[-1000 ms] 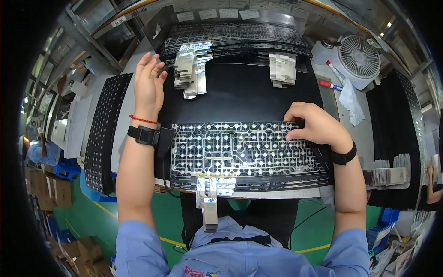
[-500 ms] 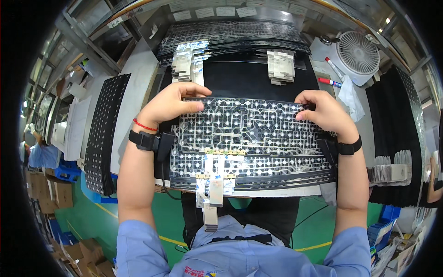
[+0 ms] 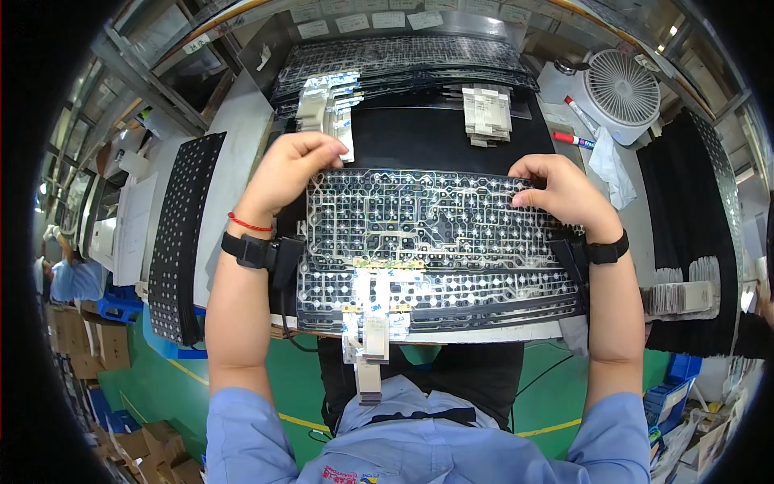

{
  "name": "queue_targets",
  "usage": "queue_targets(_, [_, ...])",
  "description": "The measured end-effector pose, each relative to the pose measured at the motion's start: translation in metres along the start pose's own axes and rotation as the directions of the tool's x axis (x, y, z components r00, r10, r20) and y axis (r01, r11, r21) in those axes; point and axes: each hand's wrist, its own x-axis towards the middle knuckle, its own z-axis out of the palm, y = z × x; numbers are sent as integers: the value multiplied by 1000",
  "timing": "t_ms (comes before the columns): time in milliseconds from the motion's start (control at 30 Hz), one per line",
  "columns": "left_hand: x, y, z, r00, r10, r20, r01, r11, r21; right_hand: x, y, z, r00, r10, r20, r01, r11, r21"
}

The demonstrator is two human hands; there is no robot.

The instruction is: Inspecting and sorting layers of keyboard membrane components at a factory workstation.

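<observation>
A keyboard membrane sheet (image 3: 403, 211), dark with silvery traces and pale dots, lies over a stack of similar sheets (image 3: 500, 289) at the table's front edge. My right hand (image 3: 560, 192) grips its upper right edge, thumb on top and fingers behind. At its upper left corner my left hand (image 3: 292, 171) is closed in a pinch just above the edge; what the fingertips hold, if anything, I cannot make out. Pale flat connector tails (image 3: 376, 331) with white-and-blue tape hang toward me from the sheets' front edges.
Behind lies another stack of membrane sheets (image 3: 403, 60) with pale tails (image 3: 487, 113). Dotted black sheets (image 3: 185, 234) stand left; more black sheets (image 3: 685, 218) lie right. A white fan (image 3: 622, 89), a red marker (image 3: 572, 140) and a crumpled cloth (image 3: 613, 173) sit at the back right.
My left hand has lifted off the sheet's upper left edge and moved slightly left, its thumb and fingers now together. The sheet has shifted a little left and lies flatter; my right hand stays on it.
</observation>
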Motion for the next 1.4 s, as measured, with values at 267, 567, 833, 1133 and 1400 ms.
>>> queue_targets(267, [-16, 9, -36, 885, 373, -278, -462, 773, -435, 0, 0, -2, 1000, -10, 9, 10, 999, -34])
queue_targets(567, [-60, 88, 17, 837, 498, 228, -376, 824, -423, 0, -3, -1, 1000, -6, 6, 7, 999, -45])
queue_targets(833, [-116, 100, 104, 416, 56, 908, -287, 955, 73, 0, 1, -2, 1000, -25, 3, 25, 997, -76])
queue_targets(1133, [-75, 111, 57, 535, 141, 833, -207, 978, -32, -6, 1, -6, 999, -35, -33, 32, 996, -88])
queue_targets(1400, [6, 37, -12, 959, 188, 212, -120, 947, -297, -4, 13, -17, 987, -99, -123, 107, 992, 63])
